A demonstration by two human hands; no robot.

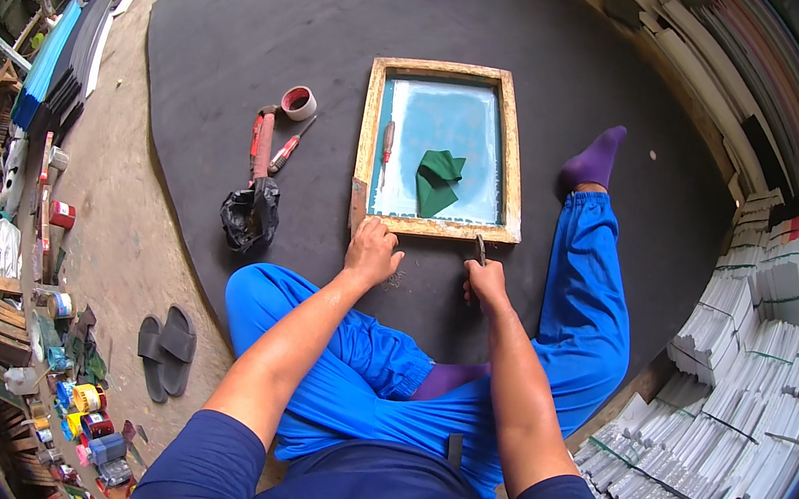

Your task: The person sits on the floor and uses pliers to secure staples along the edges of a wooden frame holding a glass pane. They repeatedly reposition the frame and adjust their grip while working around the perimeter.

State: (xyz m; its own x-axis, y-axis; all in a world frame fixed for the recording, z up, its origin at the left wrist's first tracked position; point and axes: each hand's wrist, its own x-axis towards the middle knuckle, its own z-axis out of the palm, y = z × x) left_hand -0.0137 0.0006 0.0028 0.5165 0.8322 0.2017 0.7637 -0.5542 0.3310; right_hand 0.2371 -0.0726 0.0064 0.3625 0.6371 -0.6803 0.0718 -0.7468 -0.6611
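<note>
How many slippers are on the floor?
2: a pair of dark slippers side by side on the bare floor, left of the person's knee, just off the black mat. Clutter by the shelves could hide more.

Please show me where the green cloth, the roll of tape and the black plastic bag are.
green cloth [438,180]: head view, middle of the folded cloth.
roll of tape [299,103]: head view, its rim.
black plastic bag [250,213]: head view, middle of the bag.
</note>
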